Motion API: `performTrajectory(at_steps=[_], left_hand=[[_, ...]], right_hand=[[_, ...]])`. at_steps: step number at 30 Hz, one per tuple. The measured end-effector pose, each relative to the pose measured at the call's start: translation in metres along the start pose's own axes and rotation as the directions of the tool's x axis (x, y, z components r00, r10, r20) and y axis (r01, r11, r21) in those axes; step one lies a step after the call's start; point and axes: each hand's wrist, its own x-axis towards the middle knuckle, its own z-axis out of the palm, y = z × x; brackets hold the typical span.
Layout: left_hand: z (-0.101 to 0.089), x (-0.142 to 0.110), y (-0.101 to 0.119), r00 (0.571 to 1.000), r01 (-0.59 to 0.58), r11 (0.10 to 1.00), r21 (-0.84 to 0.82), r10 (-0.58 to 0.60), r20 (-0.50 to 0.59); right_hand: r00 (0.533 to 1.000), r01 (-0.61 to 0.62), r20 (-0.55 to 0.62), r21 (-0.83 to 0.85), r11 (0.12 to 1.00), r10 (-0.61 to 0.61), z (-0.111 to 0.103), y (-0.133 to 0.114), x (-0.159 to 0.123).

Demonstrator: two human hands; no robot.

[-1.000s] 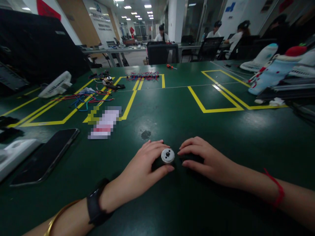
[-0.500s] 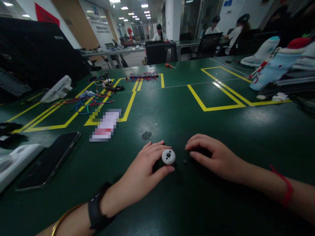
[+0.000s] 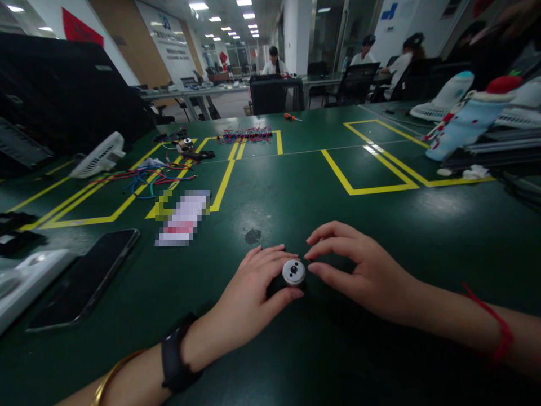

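Observation:
My left hand [image 3: 256, 285] is wrapped round a small cylindrical motor [image 3: 293, 273], which stands upright on the green table. Its pale round end faces up and shows a dark centre and two small holes. To its right, my right hand [image 3: 359, 265] has its thumb and a fingertip nearly together beside the motor's top. A tiny dark piece, apparently the small black ring [image 3: 309, 261], shows between those tips. Its outline is mostly hidden by the fingers, and the other fingers of that hand are bent and raised.
A phone [image 3: 87, 279] and a white power strip [image 3: 31, 282] lie at left. Beyond are a blurred card [image 3: 183, 217], loose wires [image 3: 158, 177], a white fan [image 3: 99, 155] and a screwdriver [image 3: 291, 117]. A light-blue bottle [image 3: 469, 121] stands at right. People sit in the background.
My right hand has moved left to the motor, its fingers lifted. The small black ring that lay on the table between my hands no longer shows there. My left hand keeps its hold.

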Motion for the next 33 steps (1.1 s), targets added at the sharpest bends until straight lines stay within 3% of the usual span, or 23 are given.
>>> performTrajectory(at_steps=[5,11,16,21,27,33], left_hand=[[0.001,0.000,0.000,1.000,-0.013,1.000,-0.005,0.013,-0.011],[0.000,0.002,0.001,0.999,-0.029,1.000,0.011,0.029,0.015],[0.001,0.002,0.001,1.000,-0.023,1.000,0.014,0.023,0.006],[0.000,0.001,0.000,0.999,-0.003,1.000,0.023,0.003,0.033],[-0.002,0.000,0.000,0.998,0.025,0.999,0.027,-0.026,0.050],[-0.001,-0.002,-0.001,0.997,0.049,0.999,0.025,-0.050,0.065]], right_hand=[[0.998,0.058,0.001,0.017,0.998,-0.058,0.005,-0.018,0.014],[1.000,0.021,0.022,-0.014,1.000,-0.020,0.012,-0.017,0.015],[0.999,0.027,0.019,0.009,1.000,-0.027,0.005,-0.017,0.009],[0.989,-0.113,-0.070,0.185,0.976,0.128,-0.008,0.003,-0.002],[0.941,-0.321,-0.004,0.307,0.896,0.339,-0.009,0.031,-0.018],[0.928,-0.359,0.019,0.314,0.879,0.372,-0.009,0.029,-0.018]])
